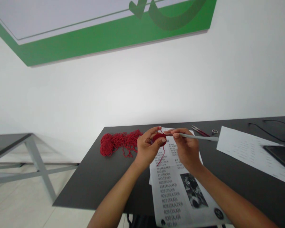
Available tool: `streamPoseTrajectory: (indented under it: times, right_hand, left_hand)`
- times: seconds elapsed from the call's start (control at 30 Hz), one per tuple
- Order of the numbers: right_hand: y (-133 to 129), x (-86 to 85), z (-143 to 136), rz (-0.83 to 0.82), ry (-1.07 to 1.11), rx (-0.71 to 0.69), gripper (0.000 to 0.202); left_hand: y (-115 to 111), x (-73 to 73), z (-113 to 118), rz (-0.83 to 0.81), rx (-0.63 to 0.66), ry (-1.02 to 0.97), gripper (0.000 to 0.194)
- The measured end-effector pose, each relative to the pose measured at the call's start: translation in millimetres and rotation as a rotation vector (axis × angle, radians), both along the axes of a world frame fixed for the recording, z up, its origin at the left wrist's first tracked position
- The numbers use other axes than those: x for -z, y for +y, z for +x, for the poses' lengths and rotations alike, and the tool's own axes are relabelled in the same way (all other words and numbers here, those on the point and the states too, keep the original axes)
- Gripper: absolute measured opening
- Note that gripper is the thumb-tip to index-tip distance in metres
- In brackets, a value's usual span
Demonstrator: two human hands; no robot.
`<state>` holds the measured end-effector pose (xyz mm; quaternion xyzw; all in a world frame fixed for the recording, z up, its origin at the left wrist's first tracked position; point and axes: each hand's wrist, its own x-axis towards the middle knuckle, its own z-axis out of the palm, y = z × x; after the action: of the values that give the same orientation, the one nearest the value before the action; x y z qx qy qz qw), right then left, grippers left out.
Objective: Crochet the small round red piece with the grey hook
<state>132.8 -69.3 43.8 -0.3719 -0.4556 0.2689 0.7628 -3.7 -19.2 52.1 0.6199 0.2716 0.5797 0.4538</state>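
My left hand (pixel 148 146) pinches a small round piece of red crochet work (pixel 159 138), with yarn raised over a fingertip and a loose red tail hanging below. In my right hand (pixel 186 148) is a grey-handled crochet hook (pixel 199 137), its thin tip at the piece's upper edge. Left of my hands lies a red yarn ball (pixel 106 145) with a tangle of loose yarn (pixel 128 141) running toward them. A printed pattern sheet (pixel 171 190) with rows of text and a dark photo lies under my hands.
On the dark table (pixel 85 186), red-handled snips (pixel 199 130) and a small metal ring-like item (pixel 214 131) lie behind the hook. A second paper (pixel 247 148), a black device (pixel 281 155) and dark-framed glasses (pixel 267 129) are at the right. A white wall stands behind.
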Motion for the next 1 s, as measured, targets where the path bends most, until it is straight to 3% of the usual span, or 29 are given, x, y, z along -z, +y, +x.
streamPoseTrajectory:
  times: [0.33, 0.47, 0.73, 0.83, 0.9, 1.0]
  right_hand:
    - [-3, 2.7, 4, 0.099, -0.205, 0.046, 0.010]
    - [-4, 4.9, 5, 0.143, -0.317, 0.094, 0.006]
    - [-2, 15.3, 9, 0.298, -0.730, 0.237, 0.022]
    - [1, 20.2, 12, 0.361, -0.874, 0.289, 0.035]
    - [3, 21.6, 16, 0.404, -0.947, 0.315, 0.045]
    - [4, 21.6, 20, 0.453, -0.961, 0.353, 0.056]
  left_hand:
    - [-2, -1.8, -1, 0.090, -0.081, 0.043, 0.037]
    - [-2, -3.7, -2, 0.219, -0.115, 0.076, 0.033]
    - [3, 8.4, -5, 0.466, -0.113, 0.237, 0.033]
    - [0, 14.0, -1, 0.385, -0.096, 0.183, 0.035]
    - [-3, 15.1, 5, 0.221, -0.057, 0.074, 0.036]
    - [-7, 13.0, 13, -0.104, 0.109, -0.136, 0.042]
